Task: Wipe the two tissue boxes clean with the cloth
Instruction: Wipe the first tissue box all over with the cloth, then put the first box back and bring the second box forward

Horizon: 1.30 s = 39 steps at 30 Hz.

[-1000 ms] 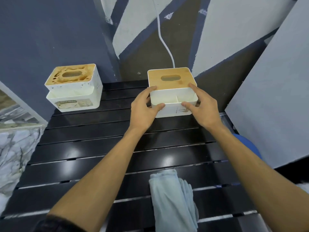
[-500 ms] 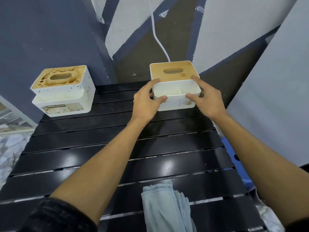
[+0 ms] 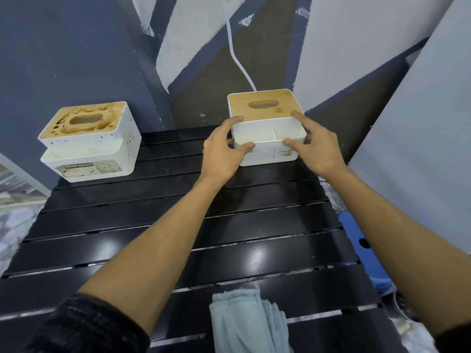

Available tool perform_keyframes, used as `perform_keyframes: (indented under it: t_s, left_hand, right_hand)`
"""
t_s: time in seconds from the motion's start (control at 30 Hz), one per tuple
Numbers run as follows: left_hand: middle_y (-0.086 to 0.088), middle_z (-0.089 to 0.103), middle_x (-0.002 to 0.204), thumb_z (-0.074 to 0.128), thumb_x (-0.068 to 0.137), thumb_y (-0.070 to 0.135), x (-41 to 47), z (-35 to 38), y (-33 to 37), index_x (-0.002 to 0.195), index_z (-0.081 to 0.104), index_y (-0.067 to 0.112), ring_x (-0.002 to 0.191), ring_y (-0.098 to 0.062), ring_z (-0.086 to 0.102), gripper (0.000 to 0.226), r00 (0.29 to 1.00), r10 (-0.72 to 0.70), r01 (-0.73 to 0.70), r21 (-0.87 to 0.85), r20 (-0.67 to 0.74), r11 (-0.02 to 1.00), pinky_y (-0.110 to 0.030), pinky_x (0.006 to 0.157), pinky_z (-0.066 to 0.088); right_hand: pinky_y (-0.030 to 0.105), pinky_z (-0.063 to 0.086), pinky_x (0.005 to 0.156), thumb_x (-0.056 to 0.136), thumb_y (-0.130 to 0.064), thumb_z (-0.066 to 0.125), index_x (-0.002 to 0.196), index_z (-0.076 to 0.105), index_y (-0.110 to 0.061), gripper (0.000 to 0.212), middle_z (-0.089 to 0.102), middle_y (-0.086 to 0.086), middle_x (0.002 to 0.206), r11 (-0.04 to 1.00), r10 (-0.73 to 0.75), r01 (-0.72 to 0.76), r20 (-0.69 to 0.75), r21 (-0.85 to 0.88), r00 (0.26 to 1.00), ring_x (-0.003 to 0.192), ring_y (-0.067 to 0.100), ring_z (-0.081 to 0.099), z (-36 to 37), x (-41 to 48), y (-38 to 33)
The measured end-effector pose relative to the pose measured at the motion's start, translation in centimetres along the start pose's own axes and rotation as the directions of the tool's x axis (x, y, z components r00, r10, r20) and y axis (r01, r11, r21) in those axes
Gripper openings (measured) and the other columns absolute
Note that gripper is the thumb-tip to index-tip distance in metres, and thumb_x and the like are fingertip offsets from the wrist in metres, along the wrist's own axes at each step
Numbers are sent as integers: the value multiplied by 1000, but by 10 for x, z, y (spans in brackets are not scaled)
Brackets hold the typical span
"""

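On the black slatted table [image 3: 114, 225], the unstained tissue box [image 3: 254, 116] is grasped by the left hand [image 3: 221, 155] and right hand [image 3: 318, 149].

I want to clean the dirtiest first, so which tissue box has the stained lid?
The left tissue box, untouched: its wooden lid is blotched, its white sides speckled. The right tissue box, held by the left hand and right hand, looks clean.
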<state>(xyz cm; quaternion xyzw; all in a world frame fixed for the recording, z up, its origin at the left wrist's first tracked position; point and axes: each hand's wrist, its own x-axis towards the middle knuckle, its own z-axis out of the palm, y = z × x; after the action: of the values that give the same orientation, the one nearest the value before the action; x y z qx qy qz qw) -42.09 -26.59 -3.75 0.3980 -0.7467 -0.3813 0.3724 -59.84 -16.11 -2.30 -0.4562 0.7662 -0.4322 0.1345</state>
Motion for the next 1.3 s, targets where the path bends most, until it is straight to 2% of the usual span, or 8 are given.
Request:
perform_keyframes:
  t_s: [0.23,0.47,0.63,0.7,0.8,0.9,1.13,1.3]
  left_hand:
    - [4,54,141,81,83,24,-1,-2,-3,137,52,32,113,-20,62,62,1000,2,-2,-19,21,1000,-39,92,58]
    - [1,50,145,77,87,25,0,0,-5,142,48,31,119,-21,59,63,999,7,-7,-2,40,1000,-42,94,57]
    - [2,46,149,73,90,26,-3,0,-5,148,41,33,126,-23,54,67,999,-9,9,14,45,1000,-46,103,51]
    - [3,45,151,70,92,28,-6,-4,-4,150,38,33,133,-21,48,66,1000,0,-2,81,31,997,-43,112,43]
    - [4,43,154,65,96,31,-13,-17,0,151,40,29,142,-16,36,60,999,35,-41,187,33,981,-35,117,28]
    - [1,34,160,57,99,38,-22,-33,0,152,37,30,150,-18,23,57,997,47,-65,327,63,943,-42,123,19]
    - [-1,22,165,46,103,42,-50,-87,-1,153,35,32,153,-22,11,52,989,71,-131,551,128,824,-48,124,8]
    - [-1,21,165,44,103,44,-60,-139,-13,153,36,32,153,-21,11,52,994,58,-105,604,97,790,-48,124,9]
  right_hand:
    - [41,45,104,89,-26,70,147,41,-29,65,51,-2,142,1000,-8,8,-3,12,1000,126,20,51,0,0,2]
    - [40,45,105,90,-27,68,148,39,-28,64,50,-2,144,1000,-11,11,2,24,1000,127,19,50,2,-2,2]
    - [43,39,110,93,-25,66,150,36,-23,64,46,0,148,999,-36,36,4,-41,999,133,21,45,1,-3,-1]
    - [44,32,115,95,-25,63,151,34,-22,63,39,2,154,991,-66,66,-2,-114,998,140,23,38,0,-4,-4]
    - [46,22,119,97,-32,58,151,34,-24,59,24,6,161,954,-107,110,27,-280,994,147,28,25,-1,-10,-11]
    - [55,21,119,98,-37,54,149,38,-24,55,23,9,161,884,-188,181,28,-431,982,148,32,21,-2,-17,-20]
    - [52,22,119,100,-37,49,147,41,-21,51,28,10,159,788,-279,326,169,-523,945,147,30,22,23,-41,-70]
    - [46,20,120,99,-36,50,148,41,-22,52,27,8,160,814,-307,386,243,-434,920,149,27,18,67,-53,-109]
